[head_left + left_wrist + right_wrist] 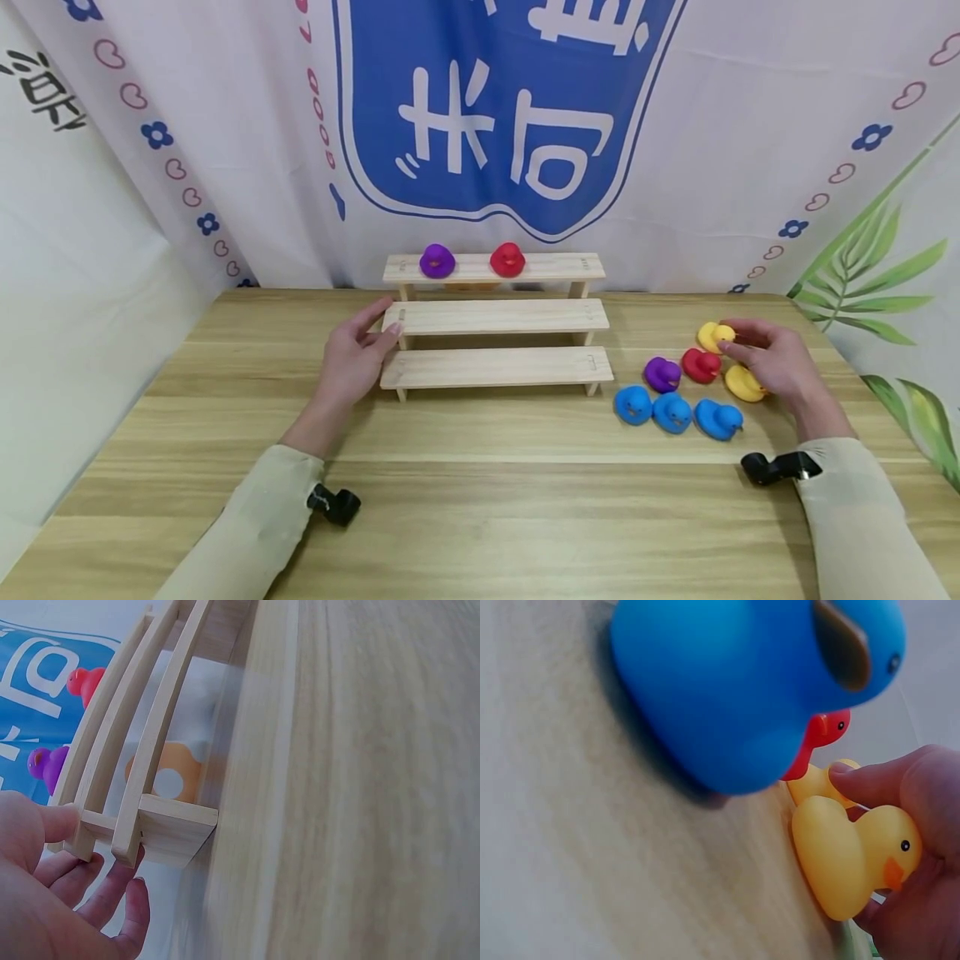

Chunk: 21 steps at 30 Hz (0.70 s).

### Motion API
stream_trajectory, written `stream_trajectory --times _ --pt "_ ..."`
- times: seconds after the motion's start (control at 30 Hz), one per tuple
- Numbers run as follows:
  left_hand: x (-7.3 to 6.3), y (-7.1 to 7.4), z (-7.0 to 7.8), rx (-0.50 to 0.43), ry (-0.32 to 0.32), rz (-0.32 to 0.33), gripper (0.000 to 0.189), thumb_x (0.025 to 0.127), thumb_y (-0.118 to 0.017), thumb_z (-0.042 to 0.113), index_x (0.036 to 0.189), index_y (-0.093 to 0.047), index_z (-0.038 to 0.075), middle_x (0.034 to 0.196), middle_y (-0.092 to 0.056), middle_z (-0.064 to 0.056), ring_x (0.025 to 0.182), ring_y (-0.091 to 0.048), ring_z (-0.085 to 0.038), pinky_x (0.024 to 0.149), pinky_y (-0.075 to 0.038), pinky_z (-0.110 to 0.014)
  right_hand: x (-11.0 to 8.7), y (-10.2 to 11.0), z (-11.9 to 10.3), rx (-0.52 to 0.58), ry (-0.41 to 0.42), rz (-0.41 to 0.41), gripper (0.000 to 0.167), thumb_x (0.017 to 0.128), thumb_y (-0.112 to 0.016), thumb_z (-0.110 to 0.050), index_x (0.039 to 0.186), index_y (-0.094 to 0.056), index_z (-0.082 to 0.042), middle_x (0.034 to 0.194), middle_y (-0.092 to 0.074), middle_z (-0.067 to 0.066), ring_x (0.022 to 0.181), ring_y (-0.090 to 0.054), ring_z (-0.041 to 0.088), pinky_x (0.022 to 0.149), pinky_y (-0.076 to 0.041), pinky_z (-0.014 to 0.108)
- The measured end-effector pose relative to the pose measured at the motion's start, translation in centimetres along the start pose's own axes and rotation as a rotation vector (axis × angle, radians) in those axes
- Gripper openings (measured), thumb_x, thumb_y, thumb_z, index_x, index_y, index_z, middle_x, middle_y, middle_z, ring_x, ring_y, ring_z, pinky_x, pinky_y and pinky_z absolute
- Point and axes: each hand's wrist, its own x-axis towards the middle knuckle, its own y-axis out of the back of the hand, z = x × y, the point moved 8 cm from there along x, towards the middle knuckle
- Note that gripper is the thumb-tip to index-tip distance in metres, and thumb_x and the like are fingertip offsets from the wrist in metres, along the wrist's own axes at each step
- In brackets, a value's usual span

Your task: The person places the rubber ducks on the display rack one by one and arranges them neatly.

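Observation:
My left hand [358, 354] holds the left end of a three-step wooden display stand [495, 317], thumb on the middle step and fingers around its end. In the left wrist view, the thumb [60, 823] lies against the planks' ends. A purple rubber duck [437, 262] and a red rubber duck [507, 260] sit on the top step. On the right, my right hand [776, 358] pinches the head of the farther yellow rubber duck [712, 337] between thumb and fingers. A second yellow duck [744, 383] lies just under that hand; in the right wrist view it partly hides the grip.
Near the right hand stand another red duck [701, 365], another purple duck [663, 375] and three blue ducks [672, 412] in a front row. A wood-grain table [480, 517] bears everything. Behind the stand hangs a white curtain [712, 167] with a blue emblem.

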Motion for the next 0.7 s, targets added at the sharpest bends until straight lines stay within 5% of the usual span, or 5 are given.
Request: stream_trajectory --times 0.37,0.7 --pt "0.01 -0.07 -0.08 -0.009 0.003 -0.009 0.055 0.109 -0.063 0.024 0.161 -0.046 0.024 0.171 -0.04 -0.003 0.126 -0.065 -0.031 0.083 -0.056 -0.01 -0.15 0.06 0.11 -0.027 -0.007 0.01 0.068 0.109 -0.058 -0.045 0.158 -0.044 -0.001 0.159 -0.045 0.034 0.141 -0.044 0.053 0.086 -0.042 0.021" --pt "0.03 -0.06 -0.05 0.004 -0.001 -0.001 0.055 0.109 -0.062 0.026 0.162 -0.046 0.024 0.171 -0.04 -0.003 0.124 -0.065 -0.028 0.083 -0.056 -0.011 -0.11 0.25 -0.08 0.05 -0.028 0.013 0.078 0.107 -0.055 -0.054 0.161 -0.038 -0.001 0.162 -0.041 0.033 0.142 -0.048 0.052 0.075 -0.047 0.006"
